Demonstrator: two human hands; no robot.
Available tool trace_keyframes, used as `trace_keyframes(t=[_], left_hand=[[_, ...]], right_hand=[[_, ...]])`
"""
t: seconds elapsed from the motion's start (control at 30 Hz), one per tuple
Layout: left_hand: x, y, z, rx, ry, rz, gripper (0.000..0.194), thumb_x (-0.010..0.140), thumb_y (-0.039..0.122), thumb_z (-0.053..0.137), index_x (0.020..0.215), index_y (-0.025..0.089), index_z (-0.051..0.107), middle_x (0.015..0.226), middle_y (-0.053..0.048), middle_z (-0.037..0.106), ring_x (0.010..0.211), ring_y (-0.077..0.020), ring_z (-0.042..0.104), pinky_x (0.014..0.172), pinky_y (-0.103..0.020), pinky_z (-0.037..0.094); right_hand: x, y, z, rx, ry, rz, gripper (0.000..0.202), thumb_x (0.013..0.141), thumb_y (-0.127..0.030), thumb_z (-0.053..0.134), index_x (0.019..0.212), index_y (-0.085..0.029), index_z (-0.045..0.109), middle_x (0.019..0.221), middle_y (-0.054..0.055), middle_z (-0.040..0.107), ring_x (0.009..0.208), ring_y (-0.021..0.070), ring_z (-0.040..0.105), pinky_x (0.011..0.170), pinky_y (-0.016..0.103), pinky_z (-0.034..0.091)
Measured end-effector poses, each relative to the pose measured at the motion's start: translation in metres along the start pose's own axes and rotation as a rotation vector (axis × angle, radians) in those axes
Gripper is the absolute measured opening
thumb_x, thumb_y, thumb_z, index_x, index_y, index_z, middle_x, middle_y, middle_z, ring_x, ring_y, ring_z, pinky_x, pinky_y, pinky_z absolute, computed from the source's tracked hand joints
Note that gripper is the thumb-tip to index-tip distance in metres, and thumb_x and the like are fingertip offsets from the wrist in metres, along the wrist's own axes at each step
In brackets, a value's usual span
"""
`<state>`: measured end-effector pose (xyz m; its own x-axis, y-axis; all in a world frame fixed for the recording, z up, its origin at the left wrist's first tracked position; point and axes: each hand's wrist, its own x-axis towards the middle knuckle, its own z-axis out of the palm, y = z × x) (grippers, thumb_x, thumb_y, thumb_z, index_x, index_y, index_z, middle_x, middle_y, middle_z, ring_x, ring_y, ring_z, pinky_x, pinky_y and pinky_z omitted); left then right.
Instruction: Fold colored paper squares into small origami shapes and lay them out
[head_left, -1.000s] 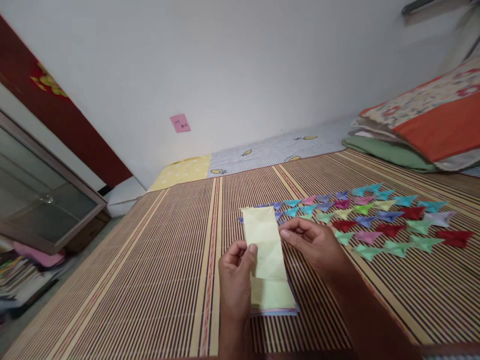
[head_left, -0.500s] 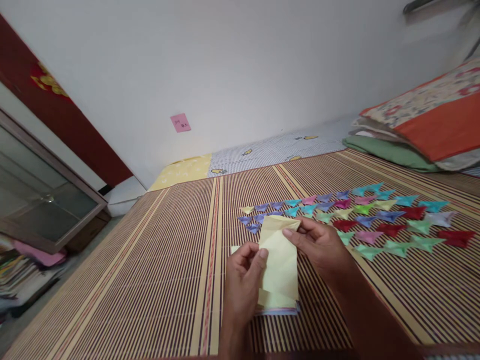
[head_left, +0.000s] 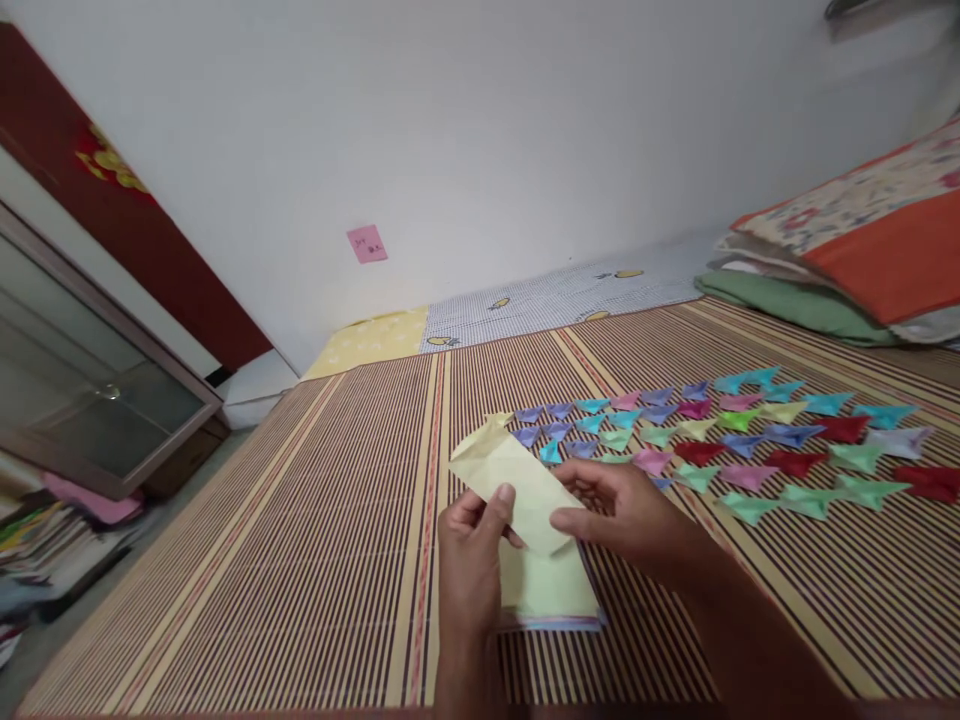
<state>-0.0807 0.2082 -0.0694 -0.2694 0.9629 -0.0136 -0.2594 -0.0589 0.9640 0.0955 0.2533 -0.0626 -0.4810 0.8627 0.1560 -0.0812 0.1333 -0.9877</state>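
Note:
A pale yellow sheet of paper (head_left: 525,485), folded along its upper left edge, is tilted between my two hands. My left hand (head_left: 476,540) pinches its lower left side, thumb on top. On the right edge, my right hand (head_left: 619,510) grips the same sheet between thumb and fingers. Beneath it lies a stack of coloured paper (head_left: 551,590) with a yellow sheet uppermost and blue and purple edges showing. Just past my hands, several rows of small folded paper shapes (head_left: 697,427) in many colours lie on the striped mat (head_left: 360,520).
A folded green cloth (head_left: 787,305) and an orange floral cushion (head_left: 892,250) are piled at the right. Patterned fabric (head_left: 555,295) borders the wall (head_left: 525,130), which bears a pink note (head_left: 367,244). A glass-fronted cabinet (head_left: 90,370) stands at the left.
The yellow sheet has turned counterclockwise, its top now leaning left. My right hand has slid down from the upper right corner to the right edge. The view has shifted slightly.

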Motion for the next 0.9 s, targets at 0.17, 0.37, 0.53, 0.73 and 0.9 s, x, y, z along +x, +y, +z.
trace_keyframes(t=[0.17,0.37,0.53,0.73,0.9], left_hand=[[0.003,0.001,-0.004,-0.103,0.0,0.002,0.039,0.081,0.049,0.08,0.069,0.013,0.071,0.057,0.001,0.061,0.052,-0.0082,0.047,0.053,-0.019,0.039],[0.005,0.006,0.001,-0.202,0.02,-0.027,0.038,0.07,0.045,0.09,0.073,0.012,0.072,0.057,0.002,0.063,0.048,-0.0057,0.046,0.046,-0.016,0.033],[0.003,0.009,0.003,-0.266,0.031,-0.046,0.038,0.064,0.038,0.095,0.075,0.012,0.069,0.058,0.003,0.065,0.047,-0.0061,0.056,0.044,-0.014,0.035],[0.003,0.013,0.005,-0.383,0.038,-0.083,0.041,0.062,0.034,0.097,0.078,0.013,0.066,0.06,0.004,0.067,0.042,-0.0055,0.06,0.038,-0.012,0.035],[0.0,0.017,0.009,-0.481,0.033,-0.21,0.049,0.055,0.031,0.1,0.085,0.014,0.066,0.085,-0.004,0.079,0.054,-0.0155,0.074,0.041,-0.016,0.049]], right_hand=[[0.0,0.001,0.003,-0.035,0.112,-0.033,0.026,0.09,-0.041,0.07,0.076,-0.019,0.069,0.069,0.0,0.066,0.064,0.0154,0.059,0.059,0.025,0.046],[0.003,0.006,0.001,-0.013,0.268,-0.071,0.022,0.086,-0.042,0.074,0.084,-0.019,0.07,0.075,0.001,0.068,0.068,0.0166,0.061,0.062,0.027,0.048],[0.002,0.005,0.004,0.017,0.295,-0.073,0.016,0.085,-0.034,0.074,0.089,-0.02,0.069,0.073,-0.001,0.066,0.067,0.0158,0.061,0.061,0.026,0.048],[0.006,0.008,0.007,0.02,0.311,-0.107,0.014,0.084,-0.032,0.073,0.085,-0.019,0.067,0.07,0.0,0.066,0.066,0.0163,0.064,0.063,0.027,0.051],[0.009,0.012,0.012,0.046,0.24,-0.088,0.013,0.085,-0.029,0.072,0.083,-0.02,0.064,0.068,-0.002,0.066,0.063,0.0143,0.063,0.059,0.024,0.049]])
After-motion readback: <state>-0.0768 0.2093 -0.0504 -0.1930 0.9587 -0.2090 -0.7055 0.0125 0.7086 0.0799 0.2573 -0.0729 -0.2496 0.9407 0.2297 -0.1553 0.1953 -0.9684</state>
